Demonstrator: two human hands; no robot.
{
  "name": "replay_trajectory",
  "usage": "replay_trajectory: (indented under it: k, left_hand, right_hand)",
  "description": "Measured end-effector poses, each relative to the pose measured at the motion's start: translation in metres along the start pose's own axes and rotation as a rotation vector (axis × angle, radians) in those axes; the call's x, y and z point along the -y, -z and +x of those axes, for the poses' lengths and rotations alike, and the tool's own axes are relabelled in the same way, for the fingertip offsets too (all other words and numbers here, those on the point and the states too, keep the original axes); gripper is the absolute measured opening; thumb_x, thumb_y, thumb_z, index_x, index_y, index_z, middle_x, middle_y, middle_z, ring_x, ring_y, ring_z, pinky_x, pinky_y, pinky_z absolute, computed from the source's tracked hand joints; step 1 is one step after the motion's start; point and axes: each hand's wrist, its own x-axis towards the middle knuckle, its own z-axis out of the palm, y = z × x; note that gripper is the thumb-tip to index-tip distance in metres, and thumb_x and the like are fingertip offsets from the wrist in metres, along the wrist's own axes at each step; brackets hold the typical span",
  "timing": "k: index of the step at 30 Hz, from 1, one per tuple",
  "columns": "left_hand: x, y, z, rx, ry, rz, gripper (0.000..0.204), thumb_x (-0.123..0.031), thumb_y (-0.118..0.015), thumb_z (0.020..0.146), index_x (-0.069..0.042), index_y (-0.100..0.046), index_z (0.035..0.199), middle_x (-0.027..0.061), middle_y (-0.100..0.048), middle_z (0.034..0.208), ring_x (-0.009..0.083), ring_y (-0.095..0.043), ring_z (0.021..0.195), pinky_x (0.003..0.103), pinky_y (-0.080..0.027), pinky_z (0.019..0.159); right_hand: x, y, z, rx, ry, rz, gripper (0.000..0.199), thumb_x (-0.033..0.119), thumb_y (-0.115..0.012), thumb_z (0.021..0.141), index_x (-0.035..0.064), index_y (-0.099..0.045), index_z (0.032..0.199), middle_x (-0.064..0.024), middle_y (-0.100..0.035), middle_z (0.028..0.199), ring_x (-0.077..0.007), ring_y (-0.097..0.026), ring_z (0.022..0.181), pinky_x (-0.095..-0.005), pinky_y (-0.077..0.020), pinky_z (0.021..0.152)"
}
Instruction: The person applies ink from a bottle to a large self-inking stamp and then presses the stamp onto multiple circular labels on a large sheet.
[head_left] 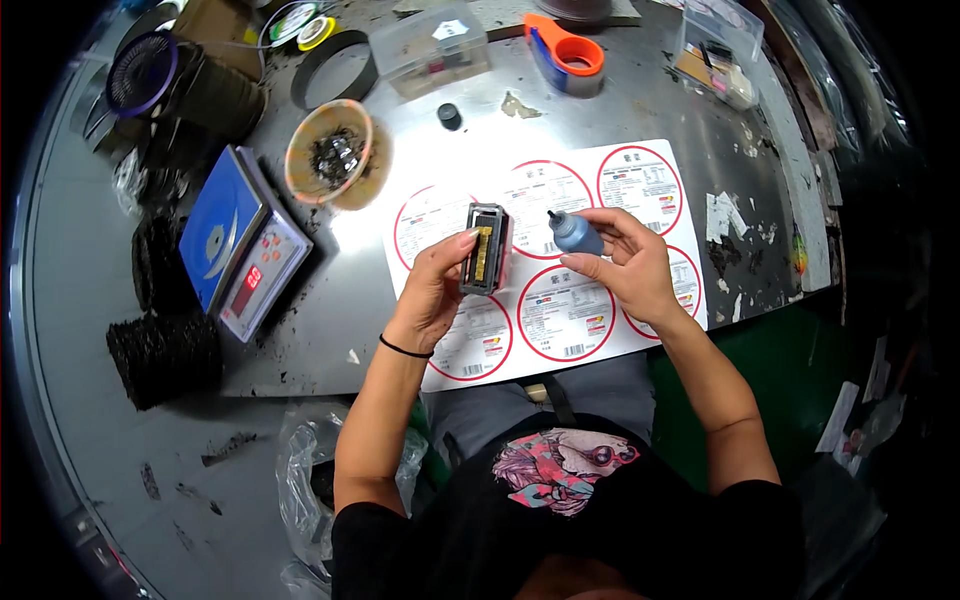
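Observation:
My left hand (436, 290) holds a small black rectangular stamp-like block (486, 248) with a yellowish strip down its middle, upright above the table. My right hand (626, 262) grips a little blue-grey bottle (574, 234) with a narrow dark nozzle, tilted so the nozzle points left toward the block, a short gap between them. Both hands hover over a white sheet of round red-rimmed labels (560, 300) lying on the metal table (380, 290). A small black cap (449, 116) stands on the table beyond the sheet.
A blue digital scale (238, 245) sits at left, beside dark fibrous rolls (165, 355). An orange-rimmed bowl of dark bits (330, 152), clear plastic boxes (430, 48), an orange tape dispenser (565, 52) and tape rolls lie at the back. A plastic bag (305, 480) hangs below the table edge.

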Motion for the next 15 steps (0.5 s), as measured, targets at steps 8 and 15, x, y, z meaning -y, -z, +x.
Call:
replay_trajectory:
  k: [8, 15]
  left_hand:
    - [-0.002, -0.003, -0.028, -0.057, -0.068, 0.039, 0.044, -0.032, -0.066, 0.098, 0.002, -0.065, 0.127, 0.0116, -0.073, 0.108, 0.0191, -0.072, 0.093, 0.031, -0.06, 0.083]
    - [-0.005, -0.003, -0.048, -0.07, -0.124, 0.123, 0.038, -0.028, -0.068, 0.098, 0.002, -0.068, 0.121, 0.0076, -0.074, 0.102, 0.0113, -0.071, 0.086, 0.025, -0.059, 0.076]
  right_hand:
    - [0.012, -0.026, -0.008, 0.14, 0.022, -0.088, 0.046, 0.01, -0.079, 0.09, -0.0032, -0.063, 0.131, -0.0119, -0.063, 0.123, -0.0197, -0.064, 0.115, -0.0326, -0.0528, 0.101]
    - [0.011, -0.034, -0.019, 0.145, 0.036, -0.029, 0.047, 0.009, -0.078, 0.091, -0.0043, -0.061, 0.132, -0.0118, -0.063, 0.124, -0.0198, -0.064, 0.115, -0.0334, -0.0521, 0.102]
